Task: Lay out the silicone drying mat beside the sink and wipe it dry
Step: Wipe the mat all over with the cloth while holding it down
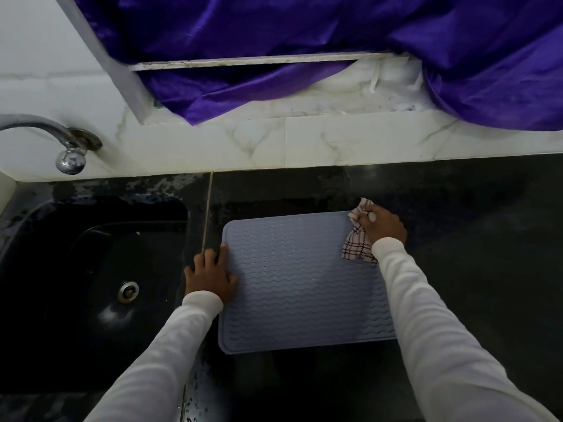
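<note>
- One silicone drying mat (304, 281) lies flat on the dark counter (472, 254), just right of the sink (91, 269).
- Laying out looks done; wiping is in hand.
- Right hand (384, 226) grips a checked cloth (357, 239) at the mat's far right corner.
- Left hand (211, 274), fingers flat, presses the mat's left edge.
- Next, I judge, the cloth must sweep leftward across the ridges while the left edge is held down.
- Bare counter lies right and in front; the sink's rim sits close on the left.
</note>
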Demonstrator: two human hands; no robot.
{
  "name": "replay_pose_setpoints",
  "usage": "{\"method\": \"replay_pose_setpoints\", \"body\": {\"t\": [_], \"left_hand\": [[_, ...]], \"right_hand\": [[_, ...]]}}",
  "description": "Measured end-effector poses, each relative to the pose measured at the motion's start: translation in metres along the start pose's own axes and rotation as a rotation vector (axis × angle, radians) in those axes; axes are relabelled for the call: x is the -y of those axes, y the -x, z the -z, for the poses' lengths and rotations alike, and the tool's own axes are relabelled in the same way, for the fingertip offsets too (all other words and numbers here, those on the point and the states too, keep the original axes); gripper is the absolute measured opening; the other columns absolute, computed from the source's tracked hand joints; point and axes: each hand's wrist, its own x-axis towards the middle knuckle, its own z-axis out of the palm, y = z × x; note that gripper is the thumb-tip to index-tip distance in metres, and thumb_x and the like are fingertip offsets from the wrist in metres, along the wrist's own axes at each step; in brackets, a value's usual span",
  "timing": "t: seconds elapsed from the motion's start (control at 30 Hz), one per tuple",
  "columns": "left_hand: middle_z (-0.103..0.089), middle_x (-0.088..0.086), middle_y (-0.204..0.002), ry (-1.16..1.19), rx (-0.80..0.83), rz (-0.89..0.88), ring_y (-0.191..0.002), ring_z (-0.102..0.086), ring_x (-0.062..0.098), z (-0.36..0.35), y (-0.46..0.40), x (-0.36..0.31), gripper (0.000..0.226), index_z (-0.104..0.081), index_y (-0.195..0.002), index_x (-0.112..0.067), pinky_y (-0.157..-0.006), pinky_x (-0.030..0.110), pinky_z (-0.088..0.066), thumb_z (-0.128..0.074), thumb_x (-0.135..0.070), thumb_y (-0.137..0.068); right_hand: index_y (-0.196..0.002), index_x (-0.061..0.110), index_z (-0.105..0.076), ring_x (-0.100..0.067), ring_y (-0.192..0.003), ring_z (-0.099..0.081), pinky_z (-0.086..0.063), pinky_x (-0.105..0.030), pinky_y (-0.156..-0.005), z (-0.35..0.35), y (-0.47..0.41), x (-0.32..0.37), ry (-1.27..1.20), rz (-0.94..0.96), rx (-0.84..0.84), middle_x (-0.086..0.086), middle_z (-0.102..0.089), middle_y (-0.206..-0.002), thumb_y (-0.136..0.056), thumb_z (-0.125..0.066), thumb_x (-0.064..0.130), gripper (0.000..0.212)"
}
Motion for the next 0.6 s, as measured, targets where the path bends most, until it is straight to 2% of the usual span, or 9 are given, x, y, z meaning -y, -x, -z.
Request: {"method": "replay_pose_setpoints", "body": {"t": [0.13,0.3,0.47,0.6], "left_hand": [[-0.041,0.010,-0.132,0.007,-0.009,0.036,-0.114,-0.037,0.033,0.001,0.003,-0.004,0.080,-0.026,-0.147,-0.021,-0.091,0.051,-0.037,-0.034,-0.050,-0.074],[-0.039,0.013,-0.135,0.006,-0.008,0.040,-0.116,-0.036,0.034,0.000,0.005,-0.008,0.075,-0.025,-0.148,-0.019,-0.092,0.054,-0.035,-0.049,-0.046,-0.082],[-0.044,0.014,-0.129,0.024,-0.024,0.040,-0.112,-0.040,0.035,-0.002,0.007,-0.008,0.075,-0.032,-0.145,-0.016,-0.088,0.055,-0.038,-0.050,-0.045,-0.079],[-0.040,0.012,-0.132,0.014,-0.017,0.035,-0.116,-0.037,0.034,-0.003,0.006,-0.006,0.077,-0.026,-0.148,-0.017,-0.092,0.053,-0.036,-0.051,-0.047,-0.081]], "right_hand": [[-0.122,0.038,-0.059,-0.039,-0.099,-0.063,-0.051,-0.042,-0.082,0.002,0.006,-0.002,0.015,-0.021,0.010,-0.015,-0.067,-0.111,-0.093,-0.051,0.043,0.030],[-0.126,0.033,-0.055,-0.039,-0.099,-0.062,-0.052,-0.043,-0.084,0.009,0.022,-0.010,0.062,-0.043,0.053,-0.017,-0.065,-0.113,-0.096,-0.044,0.040,0.032],[-0.126,0.031,-0.056,-0.039,-0.104,-0.061,-0.050,-0.043,-0.089,0.012,0.055,-0.021,0.038,-0.082,0.099,-0.016,-0.063,-0.118,-0.094,-0.048,0.042,0.035],[-0.127,0.032,-0.056,-0.039,-0.106,-0.060,-0.050,-0.043,-0.090,0.018,0.074,-0.032,0.066,-0.094,0.121,-0.015,-0.062,-0.121,-0.094,-0.049,0.042,0.035]]}}
